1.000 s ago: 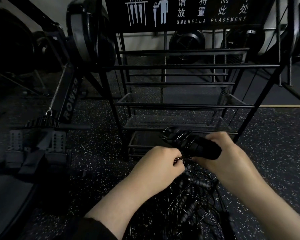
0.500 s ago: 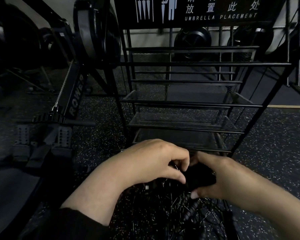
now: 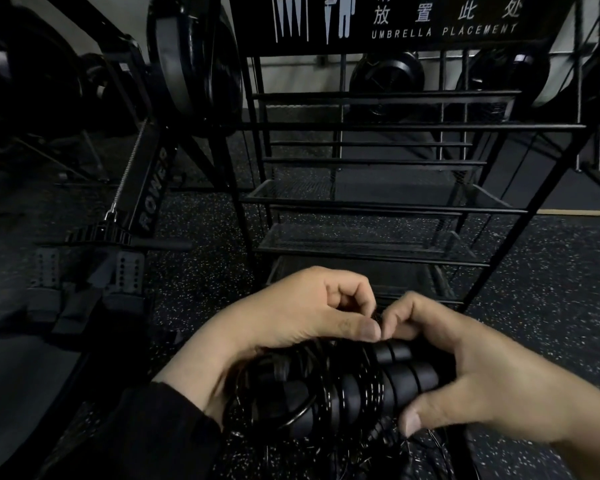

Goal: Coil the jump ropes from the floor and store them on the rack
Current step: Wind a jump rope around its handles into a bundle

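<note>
Below the head camera, low in the frame and just in front of the rack (image 3: 378, 202), both hands meet over a bundle of black jump ropes (image 3: 343, 386). The left hand (image 3: 302, 313) comes in from the lower left out of a dark sleeve (image 3: 136, 431); its fingers are curled in, and the thumb lies along the top of the bundle with its tip touching the right hand's fingertips. Something thin seems pinched between its thumb and bent forefinger, though the spot is too dark to tell what. The right hand (image 3: 471, 368) is clamped on the handle end of the bundle: its fingers curl over the top of the ribbed black handles (image 3: 406, 368), and its thumb presses in from below. The cord is wound in glossy loops around the handles, and one loop bulges out to the lower left. More loose cord (image 3: 378, 452) lies tangled on the speckled floor (image 3: 551, 306) directly beneath the hands.

The rack is a black metal frame with mesh shelves and thin crossbars, and it carries a sign (image 3: 444, 29) reading UMBRELLA PLACEMENT at its top. None of the rope touches the rack; the bundle is held clear of it, near the lowest shelf. To the left stands a rowing machine (image 3: 153, 188) with footplates, marked ROWER on its beam.
</note>
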